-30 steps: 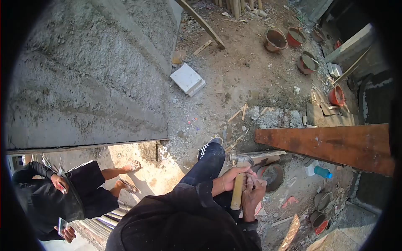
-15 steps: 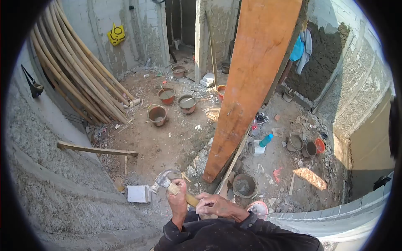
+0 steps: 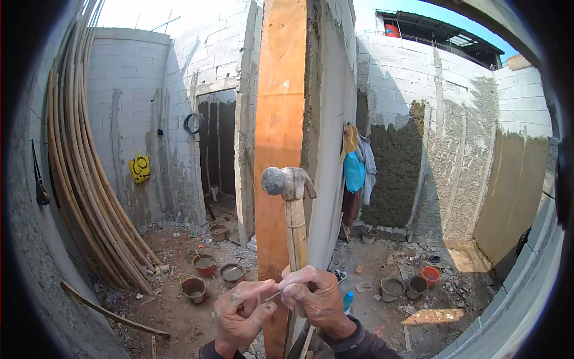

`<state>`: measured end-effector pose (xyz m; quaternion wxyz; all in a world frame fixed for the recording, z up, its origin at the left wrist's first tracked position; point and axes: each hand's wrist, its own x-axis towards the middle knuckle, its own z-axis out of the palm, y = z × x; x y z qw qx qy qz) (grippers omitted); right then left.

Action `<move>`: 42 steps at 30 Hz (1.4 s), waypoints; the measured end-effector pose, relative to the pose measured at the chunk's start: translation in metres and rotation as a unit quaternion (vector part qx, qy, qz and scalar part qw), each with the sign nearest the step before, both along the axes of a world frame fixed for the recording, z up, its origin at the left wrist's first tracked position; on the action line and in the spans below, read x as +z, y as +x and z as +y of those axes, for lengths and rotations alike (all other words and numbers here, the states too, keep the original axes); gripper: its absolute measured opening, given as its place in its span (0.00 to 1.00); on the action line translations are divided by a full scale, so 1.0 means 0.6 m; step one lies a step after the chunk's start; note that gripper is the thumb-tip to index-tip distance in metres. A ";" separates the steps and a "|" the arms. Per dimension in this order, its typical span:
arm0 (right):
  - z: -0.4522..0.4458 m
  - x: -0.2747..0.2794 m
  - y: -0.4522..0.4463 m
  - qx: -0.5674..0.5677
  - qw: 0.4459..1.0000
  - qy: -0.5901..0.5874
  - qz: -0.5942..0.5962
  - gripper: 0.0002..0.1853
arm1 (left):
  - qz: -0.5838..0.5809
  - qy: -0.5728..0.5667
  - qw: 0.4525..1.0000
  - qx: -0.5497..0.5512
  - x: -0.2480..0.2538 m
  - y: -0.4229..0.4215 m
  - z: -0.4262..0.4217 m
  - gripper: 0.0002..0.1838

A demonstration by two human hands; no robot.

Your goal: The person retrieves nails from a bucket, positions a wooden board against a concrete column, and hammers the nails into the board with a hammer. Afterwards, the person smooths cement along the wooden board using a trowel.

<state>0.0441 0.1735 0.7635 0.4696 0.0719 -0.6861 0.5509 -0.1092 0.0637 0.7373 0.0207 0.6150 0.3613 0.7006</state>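
Note:
A claw hammer (image 3: 295,224) stands upright in front of me, its worn metal head at the top and its wooden handle running down into my right hand (image 3: 320,299). My right hand is closed around the lower handle, with its thumb and fingertips drawn together at a thin nail (image 3: 273,296). Close beside it on the left, my left hand (image 3: 244,314) has its index finger and thumb at the same nail, the other fingers curled. Directly behind the hammer rises a tall orange-brown board (image 3: 280,125) set against the wall edge.
Bamboo poles (image 3: 89,179) lean at the left near a yellow bag (image 3: 140,167). Mortar buckets stand on the rubble floor, including a dark bucket (image 3: 193,288) and an orange bucket (image 3: 430,274). Clothes (image 3: 357,164) hang on the right wall. A wooden strip (image 3: 113,311) juts out lower left.
The view has tilted up. The hammer has gone from slanting, gripped near its head by my left hand, to upright in my right hand. My left hand is now at the nail.

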 end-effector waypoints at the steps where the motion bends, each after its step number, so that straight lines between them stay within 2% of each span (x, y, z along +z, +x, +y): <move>1: 0.006 0.014 -0.001 0.018 0.999 -0.031 0.029 0.07 | 0.003 0.007 1.000 -0.005 0.017 0.000 0.019 0.19; 3: 0.010 0.034 -0.003 0.007 0.999 -0.021 0.041 0.08 | -0.019 0.079 0.995 -0.056 0.040 -0.005 0.066 0.17; 4: 0.008 0.043 -0.006 -0.004 0.997 -0.035 0.068 0.07 | -0.020 0.125 0.989 -0.079 0.062 -0.001 0.086 0.13; 7: 0.017 0.061 -0.028 -0.050 0.993 -0.024 0.107 0.08 | -0.025 0.130 0.983 -0.125 0.090 -0.029 0.131 0.12; 9: 0.024 0.067 -0.036 -0.136 0.987 -0.026 0.076 0.11 | -0.008 0.136 0.980 -0.143 0.109 -0.041 0.165 0.10; 10: 0.028 0.073 -0.039 -0.177 0.983 -0.007 0.046 0.17 | -0.051 0.143 0.969 -0.197 0.126 -0.045 0.180 0.10; 11: 0.026 0.085 -0.044 -0.184 0.982 -0.004 0.050 0.17 | -0.094 0.148 0.952 -0.250 0.146 -0.057 0.195 0.10; 13: 0.013 0.108 -0.055 -0.310 0.948 0.024 0.063 0.24 | -0.070 0.173 0.952 -0.244 0.182 -0.103 0.234 0.09; 14: 0.015 0.121 -0.064 -0.318 0.945 0.025 0.066 0.24 | -0.072 0.185 0.950 -0.241 0.204 -0.134 0.248 0.10; 17: 0.038 0.177 -0.076 -0.439 0.884 0.086 0.139 0.30 | -0.066 0.246 0.948 -0.190 0.304 -0.213 0.288 0.09; 19: 0.077 0.221 -0.065 -0.576 0.786 0.200 0.099 0.30 | -0.099 0.289 0.924 -0.230 0.402 -0.247 0.317 0.09; 21: 0.091 0.292 -0.068 -0.631 0.730 0.244 0.095 0.28 | -0.114 0.307 0.916 -0.230 0.505 -0.274 0.357 0.10; 23: 0.099 0.385 -0.076 -0.677 0.654 0.322 0.100 0.27 | -0.117 0.360 0.910 -0.170 0.606 -0.279 0.393 0.13; 25: 0.133 0.481 -0.072 -0.747 0.518 0.406 0.097 0.28 | -0.116 0.382 0.911 -0.101 0.701 -0.282 0.437 0.15; 27: 0.146 0.584 -0.080 -0.800 0.421 0.421 0.074 0.28 | -0.136 0.367 0.919 -0.051 0.785 -0.279 0.477 0.17; 29: 0.149 0.684 -0.098 -0.826 0.343 0.443 0.054 0.29 | -0.158 0.388 0.908 -0.024 0.829 -0.249 0.471 0.19; 31: 0.085 0.744 -0.133 -0.824 0.398 0.401 -0.031 0.43 | -0.143 0.389 0.910 0.017 0.870 -0.227 0.460 0.16; 32: 0.109 0.793 -0.130 -0.823 0.399 0.404 -0.027 0.43 | -0.131 0.389 0.912 0.027 0.892 -0.217 0.460 0.13; 34: 0.141 0.869 -0.125 -0.814 0.394 0.425 -0.035 0.38 | -0.121 0.380 0.917 0.007 0.947 -0.202 0.449 0.09; 36: 0.165 0.915 -0.123 -0.805 0.396 0.439 -0.047 0.33 | -0.131 0.380 0.916 0.000 0.996 -0.197 0.450 0.09; 42: 0.218 0.962 -0.091 -0.780 0.401 0.479 -0.037 0.19 | -0.168 0.372 0.913 -0.001 1.084 -0.168 0.467 0.11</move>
